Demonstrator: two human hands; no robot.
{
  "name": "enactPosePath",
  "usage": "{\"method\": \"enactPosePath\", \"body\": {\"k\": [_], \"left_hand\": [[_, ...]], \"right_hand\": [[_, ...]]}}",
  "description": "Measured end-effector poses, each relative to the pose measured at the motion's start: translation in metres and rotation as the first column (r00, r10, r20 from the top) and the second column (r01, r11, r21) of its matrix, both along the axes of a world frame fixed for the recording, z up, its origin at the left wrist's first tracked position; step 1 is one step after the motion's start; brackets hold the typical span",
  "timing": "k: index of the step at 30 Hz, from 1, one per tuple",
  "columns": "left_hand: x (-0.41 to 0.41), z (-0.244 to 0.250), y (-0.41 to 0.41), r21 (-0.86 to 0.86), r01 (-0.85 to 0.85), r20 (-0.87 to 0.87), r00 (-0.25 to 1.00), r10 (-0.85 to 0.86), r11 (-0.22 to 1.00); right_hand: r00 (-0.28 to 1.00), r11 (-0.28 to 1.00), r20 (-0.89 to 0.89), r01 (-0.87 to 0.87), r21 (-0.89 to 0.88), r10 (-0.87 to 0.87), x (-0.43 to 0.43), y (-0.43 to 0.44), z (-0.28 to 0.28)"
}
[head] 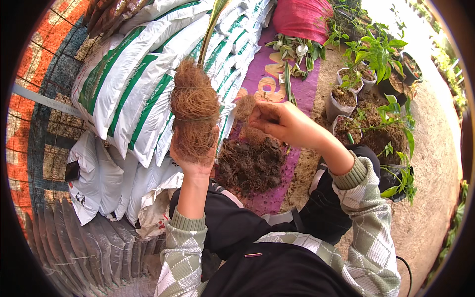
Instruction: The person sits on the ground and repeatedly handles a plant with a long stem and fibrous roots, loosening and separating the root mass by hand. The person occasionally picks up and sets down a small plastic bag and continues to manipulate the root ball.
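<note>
My left hand (195, 166) supports a bundle of brown coconut fibre (195, 105) from below, palm up. Thin string (193, 119) goes around the bundle, and a long green plant leaf or stem (207, 35) rises from its top. To the right of it, my right hand (276, 120) is raised with soil-stained fingers curled together; whether a thin thread is between them is too fine to tell. Below that hand, a heap of dark roots and soil (252, 163) lies on a purple printed banner sheet (287, 185). Loose coconut fibre (245, 107) is beside my right fingers.
White and green filled sacks (122, 81) are stacked at the left, above grey plastic bags (92, 245). A pink sack (302, 18) with cut foliage stands at the far side. Potted seedlings in grow bags (341, 100) and loose soil (386, 137) line the right.
</note>
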State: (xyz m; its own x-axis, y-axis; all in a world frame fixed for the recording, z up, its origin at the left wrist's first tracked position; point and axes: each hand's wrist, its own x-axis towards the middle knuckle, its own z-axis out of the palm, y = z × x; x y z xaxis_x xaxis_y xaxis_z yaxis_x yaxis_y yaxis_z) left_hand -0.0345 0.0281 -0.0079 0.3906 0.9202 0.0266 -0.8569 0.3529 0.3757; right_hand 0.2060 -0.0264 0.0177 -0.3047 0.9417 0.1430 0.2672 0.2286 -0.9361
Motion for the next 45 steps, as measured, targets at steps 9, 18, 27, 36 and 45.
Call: {"method": "enactPosePath", "body": {"k": [9,18,27,36,45], "left_hand": [[0.005,0.005,-0.017,0.017,0.117,-0.048,0.992,-0.117,0.993],[0.008,0.004,-0.047,0.095,0.38,0.068,0.919,-0.387,0.92],[0.018,0.008,-0.065,-0.09,0.513,-0.033,0.855,-0.517,0.854],[0.024,0.0,-0.076,-0.007,0.481,-0.257,0.846,-0.466,0.877],[0.01,-0.008,-0.064,0.234,0.351,-0.514,0.837,-0.191,0.907]], "right_hand": [[0.989,0.991,0.13,0.047,0.127,-0.063,0.013,0.012,-0.024],[0.988,0.993,0.102,0.11,0.029,-0.113,0.024,0.021,-0.023],[0.992,0.991,-0.026,-0.128,-0.035,0.127,0.021,0.022,-0.002],[0.997,0.998,-0.058,0.058,0.04,-0.055,0.004,0.025,-0.02],[0.999,0.936,-0.034,-0.012,-0.352,0.0,0.045,-0.006,-0.081]]}}
